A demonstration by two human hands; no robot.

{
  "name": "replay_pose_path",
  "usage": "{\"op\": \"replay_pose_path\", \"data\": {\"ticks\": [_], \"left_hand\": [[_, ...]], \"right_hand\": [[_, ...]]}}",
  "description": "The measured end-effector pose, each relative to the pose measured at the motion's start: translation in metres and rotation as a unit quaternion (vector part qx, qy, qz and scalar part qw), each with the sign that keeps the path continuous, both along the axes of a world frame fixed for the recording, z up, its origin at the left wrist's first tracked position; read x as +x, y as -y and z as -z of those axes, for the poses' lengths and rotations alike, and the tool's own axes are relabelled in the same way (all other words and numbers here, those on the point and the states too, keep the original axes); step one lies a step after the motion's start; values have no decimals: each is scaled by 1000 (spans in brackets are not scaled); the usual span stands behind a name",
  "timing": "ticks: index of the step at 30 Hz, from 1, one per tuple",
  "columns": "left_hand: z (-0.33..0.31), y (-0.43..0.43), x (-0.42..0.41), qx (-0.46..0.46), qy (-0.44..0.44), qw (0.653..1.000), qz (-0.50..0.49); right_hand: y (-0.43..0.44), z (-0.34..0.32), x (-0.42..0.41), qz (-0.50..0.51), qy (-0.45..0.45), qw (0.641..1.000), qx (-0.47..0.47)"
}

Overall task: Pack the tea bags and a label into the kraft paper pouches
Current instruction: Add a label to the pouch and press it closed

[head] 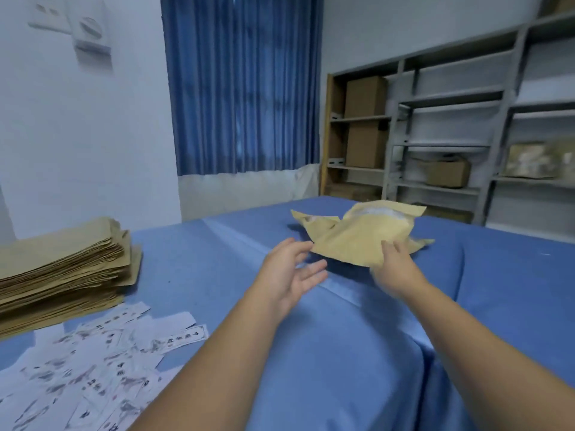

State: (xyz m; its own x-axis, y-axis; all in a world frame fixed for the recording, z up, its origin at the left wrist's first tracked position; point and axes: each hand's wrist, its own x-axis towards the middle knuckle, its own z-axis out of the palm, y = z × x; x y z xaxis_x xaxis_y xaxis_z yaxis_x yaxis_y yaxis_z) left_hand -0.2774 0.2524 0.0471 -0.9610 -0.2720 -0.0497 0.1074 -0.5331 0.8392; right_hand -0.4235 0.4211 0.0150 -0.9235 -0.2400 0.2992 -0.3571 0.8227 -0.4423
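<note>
At the lower left of the frame, nearest the camera, a loose scatter of printed labels (102, 362) is spread on the blue cloth (326, 353) covering the table. Above them, at the left edge, a tall stack of empty pouches (62, 265) is piled flat. Both forearms are stretched toward the centre of the frame, with the hands held apart. The left hand (291, 272) is spread with its palm turned inward, holds nothing, and sits just beside the near left corner of the filled pouch (364, 234). The right hand (396, 265) is laid with fairly straight fingers against the pouch's near right edge; whether the thumb is tucked beneath cannot be told. The filled pouch lies on the cloth at centre right with its mouth turned away and gaping, and pale contents, presumably the tea bags, can be seen inside. It is judged to be light and soft. The kraft paper would crease easily but not break, and the contents could slide out if the mouth were tipped downward. It would best be taken by both near corners or side edges and kept level. A second pouch (314, 220) lies just behind it to the left. Farther off, a blue curtain (242, 82) hangs at top centre, and shelves (451, 119) with cardboard boxes (365, 98) fill the upper right.
</note>
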Motion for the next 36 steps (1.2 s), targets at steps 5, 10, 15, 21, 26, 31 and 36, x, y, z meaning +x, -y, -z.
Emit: {"op": "replay_pose_path", "data": {"ticks": [5, 10, 15, 21, 26, 31, 36], "left_hand": [[26, 34, 19, 1, 52, 998, -29], [31, 71, 50, -7, 85, 991, -99], [26, 122, 99, -53, 99, 978, -178], [23, 191, 195, -130, 107, 938, -304], [23, 250, 285, -242, 145, 872, -399], [56, 301, 347, -297, 200, 804, -475], [99, 331, 365, -441, 313, 723, -429]], "right_hand": [[35, 29, 5, -14, 15, 999, 34], [101, 44, 31, -111, -11, 993, 48], [177, 35, 74, -251, -36, 966, 57], [266, 38, 161, -390, -39, 920, -13], [319, 40, 219, -465, -77, 882, 25], [366, 31, 247, -470, -164, 863, 88], [413, 7, 261, -416, -235, 867, 142]]}}
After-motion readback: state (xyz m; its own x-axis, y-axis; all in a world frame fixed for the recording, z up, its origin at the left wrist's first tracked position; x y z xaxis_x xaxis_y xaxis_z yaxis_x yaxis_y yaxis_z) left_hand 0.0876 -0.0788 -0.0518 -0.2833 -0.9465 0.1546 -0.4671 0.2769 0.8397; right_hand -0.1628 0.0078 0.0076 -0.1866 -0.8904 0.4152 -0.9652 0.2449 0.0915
